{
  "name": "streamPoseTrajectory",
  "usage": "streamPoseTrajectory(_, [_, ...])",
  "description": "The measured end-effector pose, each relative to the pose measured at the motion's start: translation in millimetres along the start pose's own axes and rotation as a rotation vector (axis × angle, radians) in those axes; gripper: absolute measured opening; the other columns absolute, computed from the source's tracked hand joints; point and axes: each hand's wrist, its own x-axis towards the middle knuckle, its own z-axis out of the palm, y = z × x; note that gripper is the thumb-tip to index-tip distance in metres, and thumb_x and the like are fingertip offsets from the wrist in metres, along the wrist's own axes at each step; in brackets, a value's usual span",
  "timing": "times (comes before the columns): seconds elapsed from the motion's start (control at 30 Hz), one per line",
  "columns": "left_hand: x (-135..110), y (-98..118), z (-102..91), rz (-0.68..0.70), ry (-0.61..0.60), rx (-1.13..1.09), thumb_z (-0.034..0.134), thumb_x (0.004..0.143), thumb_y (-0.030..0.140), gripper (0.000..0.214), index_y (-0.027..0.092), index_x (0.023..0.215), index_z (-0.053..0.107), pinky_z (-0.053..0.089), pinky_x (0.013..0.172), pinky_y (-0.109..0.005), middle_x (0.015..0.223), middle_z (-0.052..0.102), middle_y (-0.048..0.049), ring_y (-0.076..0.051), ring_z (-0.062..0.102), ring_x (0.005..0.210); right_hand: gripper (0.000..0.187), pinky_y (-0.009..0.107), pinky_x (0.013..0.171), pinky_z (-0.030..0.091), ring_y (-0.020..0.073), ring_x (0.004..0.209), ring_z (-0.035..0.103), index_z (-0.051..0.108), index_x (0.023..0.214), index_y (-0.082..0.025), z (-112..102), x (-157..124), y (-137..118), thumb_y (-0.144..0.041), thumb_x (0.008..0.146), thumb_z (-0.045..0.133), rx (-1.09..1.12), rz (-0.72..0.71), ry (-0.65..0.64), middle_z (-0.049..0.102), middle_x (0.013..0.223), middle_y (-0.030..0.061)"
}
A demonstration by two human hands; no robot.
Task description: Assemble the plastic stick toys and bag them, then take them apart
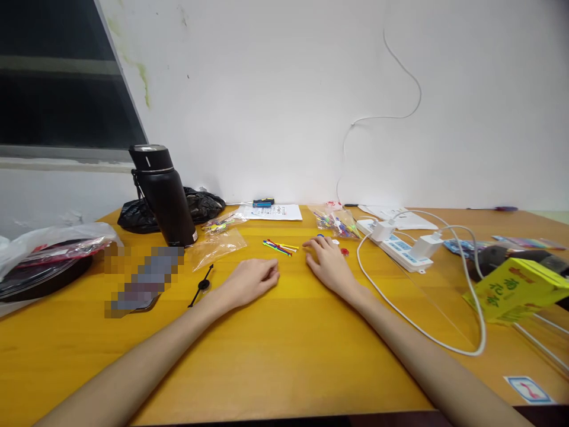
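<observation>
My left hand (252,279) rests on the yellow wooden table (275,356) with its fingers curled loosely under, holding nothing that I can see. My right hand (326,259) lies flat on the table, fingers stretched toward small round pieces, a red one (344,252) and a blue one (320,236). A little bundle of coloured thin sticks (280,246) lies between the two hands, just beyond the fingertips. A clear bag of more coloured sticks (336,223) sits behind my right hand.
A black flask (163,196) and a black bag (202,204) stand at the left rear. A white power strip (395,246) with chargers and cables lies right, beside a yellow box (515,290). Empty clear bags (217,243), a black tie (202,284) and papers (271,212) lie about.
</observation>
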Motion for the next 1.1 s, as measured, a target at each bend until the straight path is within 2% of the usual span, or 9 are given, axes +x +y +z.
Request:
streamPoseTrajectory(0.1, [0, 0, 3.7, 0.002, -0.002, -0.043, 0.046, 0.094, 0.036, 0.025, 0.021, 0.075, 0.052, 0.026, 0.058, -0.028, 0.067, 0.056, 0.0009, -0.015, 0.047, 0.059, 0.031, 0.050, 0.109, 0.035, 0.0323, 0.125, 0.050, 0.065, 0.121, -0.018, 1, 0, 13, -0.018, 0.094, 0.049, -0.093, -0.009, -0.018, 0.060, 0.132, 0.0150])
streamPoseTrajectory(0.3, [-2, -2, 0.7, -0.034, 0.016, -0.170, 0.046, 0.096, 0.040, 0.027, 0.020, 0.081, 0.058, 0.032, 0.060, -0.028, 0.072, 0.060, 0.0005, -0.016, 0.050, 0.064, 0.025, 0.041, 0.096, 0.046, 0.0272, 0.108, 0.059, 0.068, 0.105, -0.018, -6, 4, 12, -0.011, 0.093, 0.048, -0.036, -0.011, -0.063, 0.066, 0.109, 0.0125])
streamPoseTrajectory(0.4, [0, -4, 6.0, -0.032, 0.060, -0.359, 0.046, 0.098, 0.043, 0.027, 0.020, 0.098, 0.060, 0.040, 0.071, -0.029, 0.091, 0.066, -0.0031, -0.018, 0.056, 0.078, 0.018, 0.038, 0.091, 0.049, 0.0226, 0.099, 0.063, 0.065, 0.108, -0.020, -11, 4, -1, -0.019, 0.095, 0.052, 0.179, -0.026, -0.047, 0.066, 0.109, 0.0094])
streamPoseTrajectory(0.53, [5, -9, 10.6, -0.044, 0.086, -0.642, 0.056, 0.094, 0.049, 0.039, 0.022, 0.122, 0.054, 0.046, 0.085, -0.031, 0.113, 0.066, -0.0074, -0.019, 0.061, 0.095, 0.017, 0.031, 0.083, 0.053, 0.0176, 0.088, 0.065, 0.060, 0.108, -0.021, -12, 0, -29, -0.032, 0.095, 0.059, 0.568, -0.106, -0.105, 0.068, 0.102, 0.0055])
streamPoseTrajectory(0.67, [6, -12, 8.4, 0.001, 0.018, -0.737, 0.059, 0.092, 0.052, 0.038, 0.020, 0.112, 0.060, 0.047, 0.086, -0.032, 0.101, 0.067, -0.0071, -0.020, 0.063, 0.094, 0.017, 0.033, 0.088, 0.053, 0.0187, 0.092, 0.065, 0.065, 0.096, -0.022, -12, -4, -47, -0.038, 0.095, 0.060, 0.666, -0.167, -0.165, 0.066, 0.102, 0.0063])
streamPoseTrajectory(0.73, [5, -11, 7.3, 0.004, 0.021, -0.741, 0.059, 0.092, 0.052, 0.037, 0.018, 0.107, 0.061, 0.047, 0.086, -0.032, 0.098, 0.067, -0.0070, -0.020, 0.063, 0.092, 0.018, 0.034, 0.091, 0.053, 0.0189, 0.096, 0.065, 0.067, 0.098, -0.022, -12, -3, -45, -0.037, 0.096, 0.058, 0.662, -0.175, -0.180, 0.065, 0.106, 0.0064])
streamPoseTrajectory(0.8, [5, -9, 7.2, -0.011, 0.024, -0.752, 0.060, 0.091, 0.051, 0.036, 0.018, 0.108, 0.060, 0.047, 0.087, -0.033, 0.097, 0.067, -0.0071, -0.020, 0.063, 0.092, 0.019, 0.035, 0.096, 0.050, 0.0192, 0.101, 0.064, 0.067, 0.103, -0.023, -11, -2, -37, -0.035, 0.099, 0.054, 0.611, -0.135, -0.141, 0.065, 0.110, 0.0066])
streamPoseTrajectory(0.93, [5, -7, 8.7, -0.043, 0.022, -0.726, 0.061, 0.091, 0.050, 0.035, 0.019, 0.108, 0.059, 0.047, 0.085, -0.032, 0.096, 0.067, -0.0060, -0.020, 0.062, 0.091, 0.021, 0.042, 0.107, 0.042, 0.0233, 0.118, 0.057, 0.066, 0.112, -0.023, -3, 0, -16, -0.030, 0.099, 0.050, 0.388, -0.008, -0.047, 0.063, 0.120, 0.0091])
streamPoseTrajectory(1.1, [4, -5, 8.5, -0.045, 0.017, -0.677, 0.060, 0.091, 0.050, 0.035, 0.020, 0.107, 0.060, 0.046, 0.083, -0.031, 0.097, 0.067, -0.0059, -0.019, 0.061, 0.090, 0.028, 0.045, 0.111, 0.039, 0.0251, 0.127, 0.052, 0.064, 0.122, -0.021, 6, -2, -5, -0.025, 0.097, 0.052, 0.292, -0.016, -0.121, 0.062, 0.131, 0.0107])
